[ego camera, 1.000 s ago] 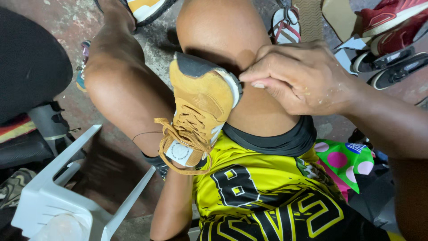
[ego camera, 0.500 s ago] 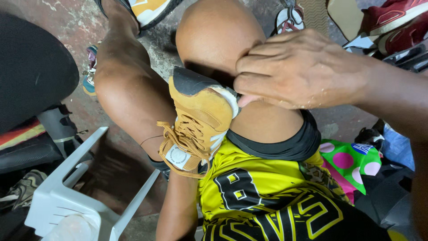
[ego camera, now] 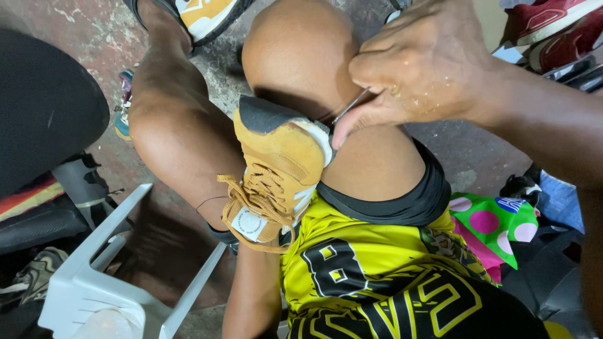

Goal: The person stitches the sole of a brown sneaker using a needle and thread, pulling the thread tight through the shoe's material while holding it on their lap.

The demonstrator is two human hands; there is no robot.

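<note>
A tan lace-up sneaker (ego camera: 279, 157) with a black toe cap and white sole is wedged between my bare knees, toe pointing away from me. My right hand (ego camera: 427, 63) hovers just above and to the right of the toe. Its fingers pinch a thin metal needle (ego camera: 352, 108) that runs down to the sole edge. My left forearm (ego camera: 251, 295) reaches up under the sneaker, which hides the hand. I wear a yellow and black jersey (ego camera: 377, 276).
A white plastic chair (ego camera: 94, 276) stands at the lower left, beside a black seat (ego camera: 44, 107). A matching tan sneaker (ego camera: 207, 12) is on my foot at the top. Red shoes (ego camera: 553, 25) lie at the top right, a green dotted bag (ego camera: 496, 220) at the right.
My right hand has lifted off the sneaker's toe, moving up and right, and the needle now shows between its fingers and the sole.
</note>
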